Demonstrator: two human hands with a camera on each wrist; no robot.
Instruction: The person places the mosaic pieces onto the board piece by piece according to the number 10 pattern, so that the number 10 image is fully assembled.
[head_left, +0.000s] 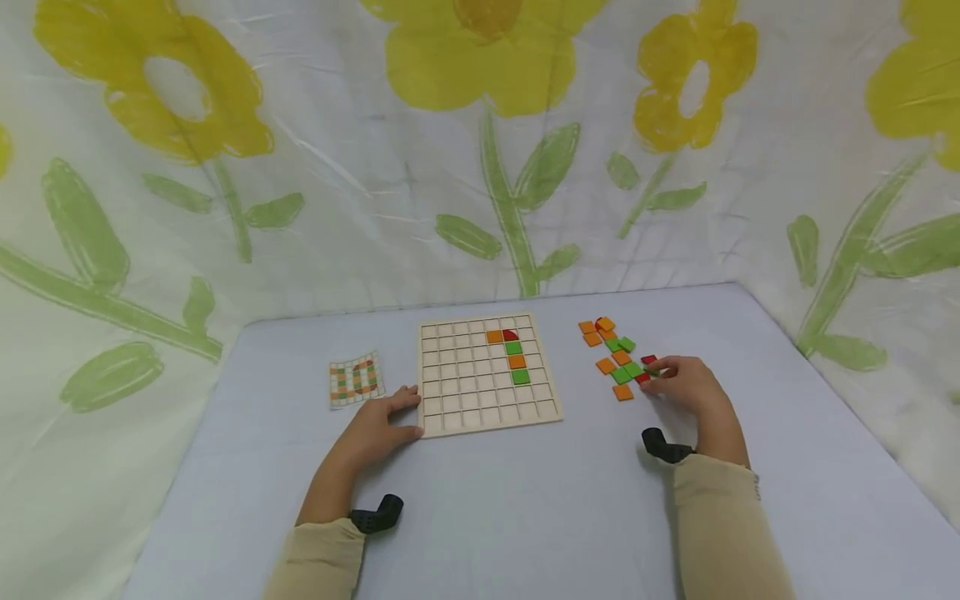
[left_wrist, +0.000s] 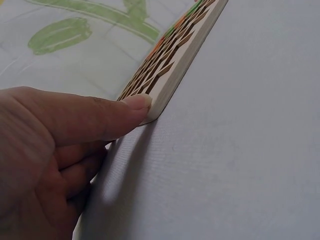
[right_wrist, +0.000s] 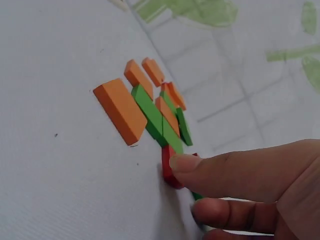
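Note:
My left hand (head_left: 375, 429) rests by the lower left of a wooden grid board (head_left: 457, 375), its thumb (left_wrist: 137, 101) touching the board's corner and other fingertips at the left edge. Coloured pieces sit in the board: an orange square (head_left: 495, 337), a red curved piece (head_left: 511, 335), and green and orange squares below it. Over at the loose tiles, my right hand (head_left: 686, 383) has a green tile (right_wrist: 197, 196) between thumb and forefinger. A red tile (right_wrist: 170, 170) lies right at the thumb tip, which overlaps it in the right wrist view.
Several orange (head_left: 623, 392) and green (head_left: 627, 372) tiles lie loosely grouped right of the board, some overlapping. A patterned card (head_left: 352, 382) with a coloured grid lies left of the board. Behind the white table (head_left: 495, 508) hangs a flower-painted sheet (head_left: 337, 208).

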